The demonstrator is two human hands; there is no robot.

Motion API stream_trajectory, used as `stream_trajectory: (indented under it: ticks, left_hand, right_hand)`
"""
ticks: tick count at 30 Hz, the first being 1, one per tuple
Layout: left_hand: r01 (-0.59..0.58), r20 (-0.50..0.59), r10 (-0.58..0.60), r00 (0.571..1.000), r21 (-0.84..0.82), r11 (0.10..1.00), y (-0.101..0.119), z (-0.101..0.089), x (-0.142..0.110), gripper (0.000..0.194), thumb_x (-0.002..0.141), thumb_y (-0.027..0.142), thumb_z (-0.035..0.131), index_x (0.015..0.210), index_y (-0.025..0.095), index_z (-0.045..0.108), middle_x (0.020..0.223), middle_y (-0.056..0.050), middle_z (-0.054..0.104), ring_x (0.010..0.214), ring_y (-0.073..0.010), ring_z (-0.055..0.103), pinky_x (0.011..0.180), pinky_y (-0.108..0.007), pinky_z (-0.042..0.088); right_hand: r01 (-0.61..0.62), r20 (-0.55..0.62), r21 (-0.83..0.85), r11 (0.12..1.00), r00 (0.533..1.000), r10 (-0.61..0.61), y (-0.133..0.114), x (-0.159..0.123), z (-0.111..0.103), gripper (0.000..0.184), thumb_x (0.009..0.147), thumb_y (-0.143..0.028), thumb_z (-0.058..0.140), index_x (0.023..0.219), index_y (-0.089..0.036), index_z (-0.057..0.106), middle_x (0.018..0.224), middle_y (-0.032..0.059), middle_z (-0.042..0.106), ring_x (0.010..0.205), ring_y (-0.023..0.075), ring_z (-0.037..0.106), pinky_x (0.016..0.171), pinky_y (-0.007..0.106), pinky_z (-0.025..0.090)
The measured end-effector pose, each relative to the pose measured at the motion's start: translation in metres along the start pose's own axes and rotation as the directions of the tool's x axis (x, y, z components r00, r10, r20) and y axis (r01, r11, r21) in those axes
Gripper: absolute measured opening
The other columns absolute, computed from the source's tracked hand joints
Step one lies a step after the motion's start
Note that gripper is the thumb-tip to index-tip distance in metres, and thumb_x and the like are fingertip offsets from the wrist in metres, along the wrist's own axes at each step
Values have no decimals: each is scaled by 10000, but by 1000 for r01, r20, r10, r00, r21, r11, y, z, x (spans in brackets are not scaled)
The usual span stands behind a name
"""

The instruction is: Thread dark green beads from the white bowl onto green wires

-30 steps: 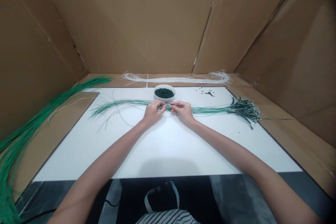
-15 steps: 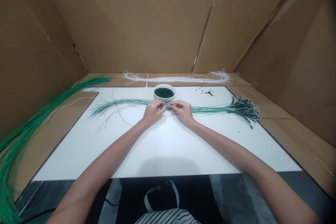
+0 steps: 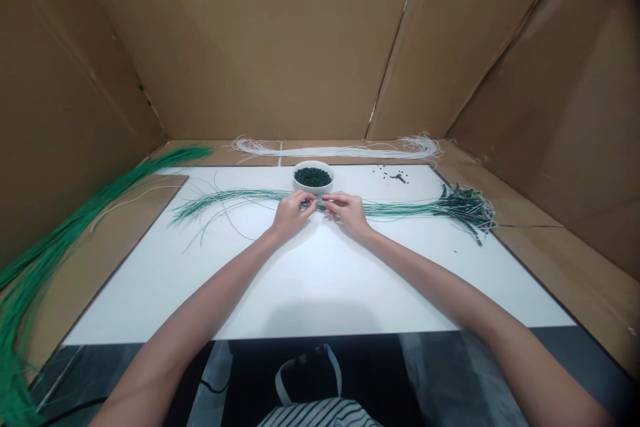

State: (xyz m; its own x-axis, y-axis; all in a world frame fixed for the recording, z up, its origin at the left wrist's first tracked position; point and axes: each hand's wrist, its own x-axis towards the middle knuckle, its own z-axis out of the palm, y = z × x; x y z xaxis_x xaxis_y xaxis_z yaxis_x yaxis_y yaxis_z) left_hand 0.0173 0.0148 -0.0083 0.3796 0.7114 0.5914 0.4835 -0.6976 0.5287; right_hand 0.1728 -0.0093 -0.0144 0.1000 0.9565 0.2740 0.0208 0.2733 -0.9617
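My left hand (image 3: 294, 211) and my right hand (image 3: 346, 212) meet almost tip to tip over the middle of a bundle of thin green strings (image 3: 400, 209). Fingers and thumb are pinched together on both hands; what sits between them is too small to make out. Just beyond my fingertips stands a white bowl (image 3: 313, 190) filled with dark green beads (image 3: 313, 177). To the right, the bundle ends in a thick cluster of beaded string ends (image 3: 467, 209). Its left end fans out in loose strands (image 3: 193, 207).
A hank of white strings (image 3: 335, 152) lies along the back by the cardboard wall (image 3: 250, 47). Several loose dark beads (image 3: 398, 177) are scattered on the white board (image 3: 320, 280) right of the bowl. A long bunch of green strings (image 3: 65, 227) hangs down the left side.
My right hand has shifted very slightly left, toward my left fingertips. My left hand, the bowl and the strings look the same.
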Motion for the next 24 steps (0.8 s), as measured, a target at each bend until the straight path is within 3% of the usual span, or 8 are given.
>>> stream_trajectory:
  ticks: [9,24]
  left_hand:
    - [-15,8,15,1000,-1,1000,0,-1,0,112,777,223,494,762,177,595,711,-3,586,602,-98,488,574,-208,378]
    - [-4,-2,4,1000,-5,1000,1,-1,1,133,790,244,480,773,178,595,725,-9,584,626,-106,500,579,-214,385]
  right_hand:
    - [-42,-22,74,996,999,44,-4,1,1,248,528,-308,716,707,-137,689,635,23,588,442,90,504,397,221,402]
    - [-7,-10,68,998,1000,8,-2,0,0,215,555,-300,702,716,-157,698,680,28,597,445,82,499,400,220,408]
